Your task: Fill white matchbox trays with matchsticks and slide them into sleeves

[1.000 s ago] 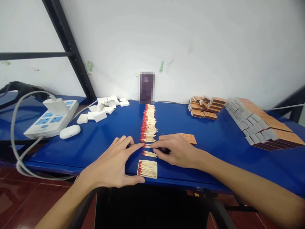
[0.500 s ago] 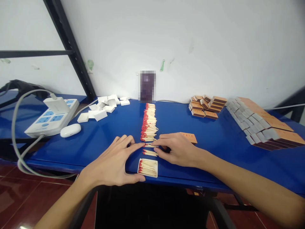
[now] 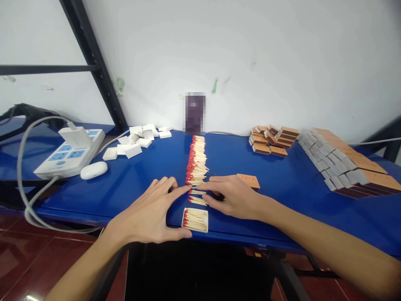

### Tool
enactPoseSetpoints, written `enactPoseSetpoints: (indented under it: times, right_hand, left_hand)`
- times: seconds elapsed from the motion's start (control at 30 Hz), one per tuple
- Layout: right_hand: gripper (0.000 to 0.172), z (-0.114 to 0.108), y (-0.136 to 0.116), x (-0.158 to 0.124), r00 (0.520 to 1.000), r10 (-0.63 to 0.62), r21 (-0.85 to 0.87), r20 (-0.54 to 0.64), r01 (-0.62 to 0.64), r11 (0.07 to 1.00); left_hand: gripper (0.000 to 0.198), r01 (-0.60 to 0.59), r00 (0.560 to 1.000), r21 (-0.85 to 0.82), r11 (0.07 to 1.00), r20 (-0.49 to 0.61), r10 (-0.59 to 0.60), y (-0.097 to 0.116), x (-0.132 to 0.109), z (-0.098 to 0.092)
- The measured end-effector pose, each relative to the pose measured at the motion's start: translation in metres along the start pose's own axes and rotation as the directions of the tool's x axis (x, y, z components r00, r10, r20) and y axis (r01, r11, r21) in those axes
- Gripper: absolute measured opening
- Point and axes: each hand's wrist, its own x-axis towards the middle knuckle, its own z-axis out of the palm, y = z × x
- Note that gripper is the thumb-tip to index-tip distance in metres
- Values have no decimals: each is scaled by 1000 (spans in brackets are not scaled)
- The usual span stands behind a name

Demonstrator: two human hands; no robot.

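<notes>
Matches: red-tipped, pale sticks in long row on table. Tray (white, part-filled) near edge. Left hand, right hand: fingers spread flat, grasping nothing, tips at few loose sticks.

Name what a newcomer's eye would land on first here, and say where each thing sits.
A long row of red-tipped matches runs down the middle of the blue table. Both hands, left and right, meet at its near end, above a white tray of matches. Stacked matchboxes fill the far right.
</notes>
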Motion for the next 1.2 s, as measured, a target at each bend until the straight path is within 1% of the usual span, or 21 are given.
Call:
enactPoseSetpoints:
  times: [0.07, 0.2, 0.33, 0.5, 0.63, 0.73, 0.97, 1.1, 1.2]
  right_hand:
    - [29, 1, 1, 0, 1000, 15, -5, -25, -15, 1000]
    - [28, 1, 1, 2, 999, 38, -15, -23, -38, 999]
    - [25, 1, 1, 3, 999, 42, -6, -29, -42, 999]
    - [22, 2, 4, 3, 998, 42, 34, -46, -41, 999]
    - [16, 3, 7, 3, 997, 49, 83, -67, -43, 996]
    - [14, 3, 7, 3, 996, 60, 88, -72, -54, 995]
    - [17, 6, 7, 3, 995, 13, 113, -102, -1, 994]
    - [19, 3, 4, 3, 996, 49, 97, -75, -42, 994]
    - [23, 1, 1, 3, 998, 58, 80, -31, -56, 995]
  left_hand:
    - [89, -4, 1000, 2, 1000, 2, 4, 0, 1, 0]
    - [86, 0, 1000, 7, 1000, 14, 0, 2, 1, -2]
    - [85, 13, 999, 9, 1000, 30, -13, 2, 1, -2]
    - [82, -4, 1000, 7, 1000, 21, 4, 2, 0, -2]
    - [84, 20, 999, -2, 1000, 38, -20, 3, 1, -4]
    - [87, 29, 999, -5, 1000, 41, -29, 2, 1, -3]
    - [88, 24, 999, 9, 1000, 42, -24, 1, 1, -1]
    - [88, 21, 999, 21, 1000, 41, -22, 2, 0, -2]
    - [81, -18, 1000, -1, 1000, 23, 18, 2, 0, -2]
